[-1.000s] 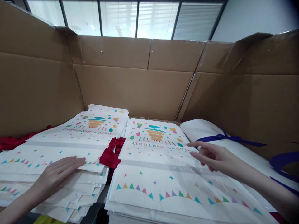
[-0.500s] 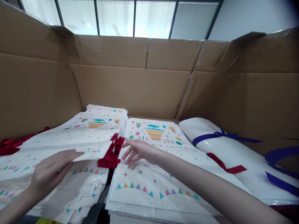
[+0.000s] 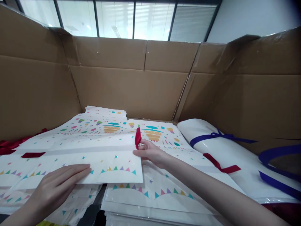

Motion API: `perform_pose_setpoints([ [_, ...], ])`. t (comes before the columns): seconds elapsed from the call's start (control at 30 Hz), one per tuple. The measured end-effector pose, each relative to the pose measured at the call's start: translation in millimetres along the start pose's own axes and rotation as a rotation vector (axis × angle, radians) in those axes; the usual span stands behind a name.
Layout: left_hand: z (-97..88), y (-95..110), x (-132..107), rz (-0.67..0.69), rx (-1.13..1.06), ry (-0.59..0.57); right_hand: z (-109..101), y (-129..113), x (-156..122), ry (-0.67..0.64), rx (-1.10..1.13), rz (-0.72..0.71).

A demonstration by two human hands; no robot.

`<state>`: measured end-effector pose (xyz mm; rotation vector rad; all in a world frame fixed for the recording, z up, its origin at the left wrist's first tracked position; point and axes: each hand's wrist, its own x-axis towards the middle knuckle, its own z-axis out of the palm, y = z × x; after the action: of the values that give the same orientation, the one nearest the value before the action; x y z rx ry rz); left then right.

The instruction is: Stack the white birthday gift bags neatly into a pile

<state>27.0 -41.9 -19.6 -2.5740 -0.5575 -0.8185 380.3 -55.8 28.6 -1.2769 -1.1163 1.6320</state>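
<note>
Top bag (image 3: 94,153) had slid right across both stacks; right hand (image 3: 150,152) now pinched its red ribbon (image 3: 138,137), left hand (image 3: 60,182) flat, fingers apart, on it.

Your left hand (image 3: 56,185) presses flat on the top birthday bag (image 3: 94,157); your right hand (image 3: 150,152) pinches its red ribbon (image 3: 138,137).

White confetti-printed bag (image 3: 94,150), red ribbon (image 3: 138,138)
</note>
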Motion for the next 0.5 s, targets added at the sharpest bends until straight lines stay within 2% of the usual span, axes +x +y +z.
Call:
perform_pose_setpoints([
  [0.17, 3.8, 10, 0, -0.008, 0.013, -0.036, -58, -5, -54, 0.119, -0.079, 0.002],
  [0.23, 5.7, 22, 10, 0.046, -0.017, -0.022, -84, -5, -79, 0.240, -0.148, 0.037],
  [0.3, 7.5, 37, 26, 0.105, -0.064, -0.008, -110, -1, -102, 0.341, -0.230, 0.095],
  [0.4, 9.1, 64, 57, 0.168, -0.149, -0.024, -144, 11, -131, 0.376, -0.310, 0.137],
  [0.5, 8.8, 89, 90, 0.243, -0.222, -0.052, -168, 25, -151, 0.544, -0.414, 0.150],
])
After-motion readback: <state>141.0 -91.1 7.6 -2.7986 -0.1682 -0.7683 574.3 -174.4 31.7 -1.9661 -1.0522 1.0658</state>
